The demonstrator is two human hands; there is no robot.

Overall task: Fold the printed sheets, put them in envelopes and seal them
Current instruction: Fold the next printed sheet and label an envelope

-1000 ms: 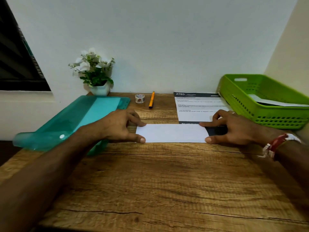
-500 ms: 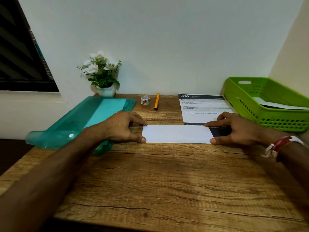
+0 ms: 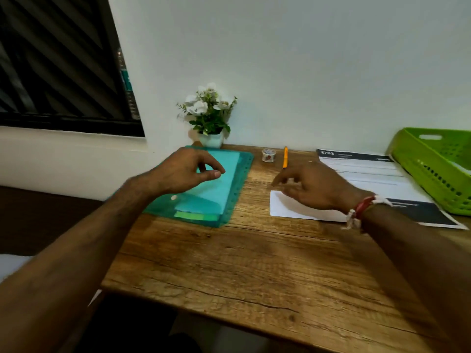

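Left hand (image 3: 187, 171) hovers loosely curled over the teal folder (image 3: 237, 197); right hand (image 3: 314, 188), fingers relaxed, above the folded sheet (image 3: 285, 208).

Potted flowers (image 3: 209, 115) — orange pen (image 3: 285, 159) nearby

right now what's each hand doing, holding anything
Left hand: open, fingers loosely curled, holding nothing.
Right hand: open, holding nothing.

L hand (image 3: 187, 171), R hand (image 3: 314, 187) (aloft, lax)
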